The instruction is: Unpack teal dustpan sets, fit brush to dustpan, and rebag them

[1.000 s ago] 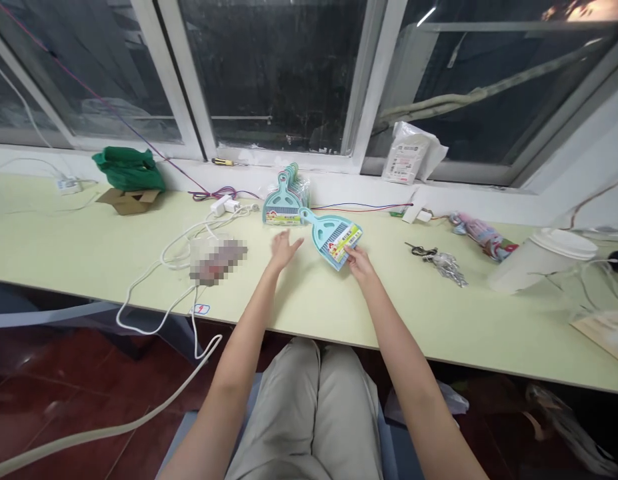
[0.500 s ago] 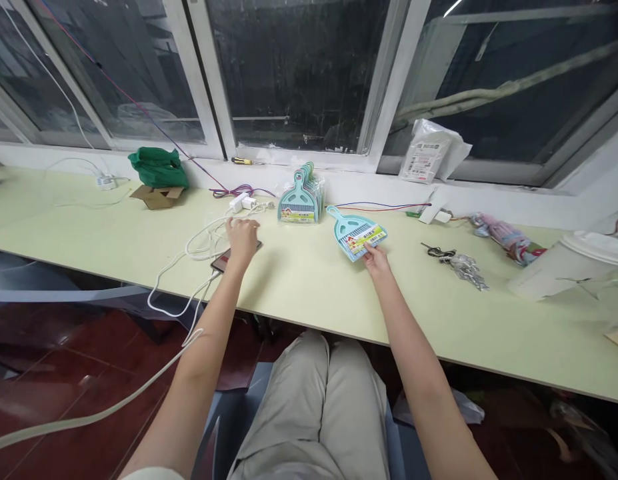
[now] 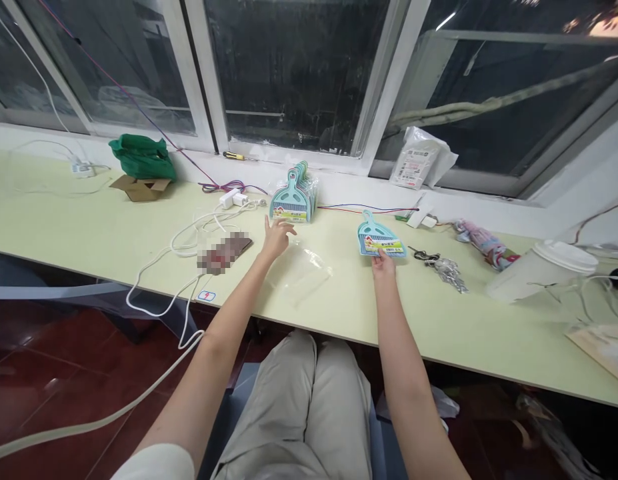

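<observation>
Right hand [image 3: 383, 263] fingertips rest on near edge of small teal plastic dustpan with a coloured label [image 3: 380, 238], lying flat on pale yellow-green tabletop [image 3: 113, 233]; not clenched. Left hand [image 3: 275, 237] open, fingers spread, just short of upright stack of matching teal dustpans [image 3: 294, 199]. Clear plastic bag [image 3: 301, 270] lies between the arms
</observation>
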`<state>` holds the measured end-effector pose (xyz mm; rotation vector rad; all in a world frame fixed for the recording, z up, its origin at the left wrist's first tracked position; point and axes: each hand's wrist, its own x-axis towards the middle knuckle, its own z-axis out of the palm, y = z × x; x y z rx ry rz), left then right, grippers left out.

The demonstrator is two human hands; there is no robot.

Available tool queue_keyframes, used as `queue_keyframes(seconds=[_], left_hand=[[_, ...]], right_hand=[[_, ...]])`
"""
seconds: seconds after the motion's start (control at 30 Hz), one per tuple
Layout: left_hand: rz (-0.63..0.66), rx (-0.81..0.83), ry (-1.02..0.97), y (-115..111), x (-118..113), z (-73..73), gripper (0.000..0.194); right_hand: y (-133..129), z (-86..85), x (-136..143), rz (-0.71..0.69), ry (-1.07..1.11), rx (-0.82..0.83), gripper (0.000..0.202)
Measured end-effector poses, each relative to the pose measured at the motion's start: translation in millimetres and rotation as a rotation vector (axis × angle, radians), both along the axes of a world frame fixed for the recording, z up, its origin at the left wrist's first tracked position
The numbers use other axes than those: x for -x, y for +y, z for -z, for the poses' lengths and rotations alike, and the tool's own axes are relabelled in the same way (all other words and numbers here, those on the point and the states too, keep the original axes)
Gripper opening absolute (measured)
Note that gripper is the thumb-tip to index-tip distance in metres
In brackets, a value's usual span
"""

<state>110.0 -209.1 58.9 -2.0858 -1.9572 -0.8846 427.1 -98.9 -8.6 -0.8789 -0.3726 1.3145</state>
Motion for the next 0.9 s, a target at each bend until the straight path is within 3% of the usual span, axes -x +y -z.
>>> queue_keyframes(seconds=[0.13,0.23,0.3,0.4,0.5,0.6,0.77,0.9], left_hand=[[0.042,0.154,0.092,-30.8,-10.8,-3.1,0.035],[0.181,0.351,0.122,-76.0,-4.1,-11.7,0.06],[0.189,0.482,0.175,-101.4,6.0,-13.8,0.076],[0.15,0.545,0.251,-117.1,10.8,-5.4,0.064],[0.127,0.48,0.309,-107.5,-5.5,11.5,0.035],[0.091,0.433,0.381,-85.7,-33.4,20.0,0.03],[0.019,0.213,0.373,-33.9,-75.2,0.4,0.031],[-0.104,0.154,0.24,14.6,-90.3,-8.2,0.036]], right_hand=[[-2.5,-1.6,4.7,-0.021,0.018,0.027,0.025],[-4.0,-1.9,8.4,-0.057,0.023,0.013,0.025],[-4.0,-1.9,10.5,-0.079,0.037,0.0,0.025],[-3.9,-2.6,13.4,-0.107,0.032,0.004,0.025],[-5.8,-4.0,15.5,-0.12,0.019,0.005,0.025],[-8.5,-5.6,15.8,-0.124,0.02,0.005,0.025],[-7.7,-7.2,12.7,-0.086,-0.004,0.017,0.024],[-8.0,-10.7,9.5,-0.042,-0.081,-0.022,0.025]])
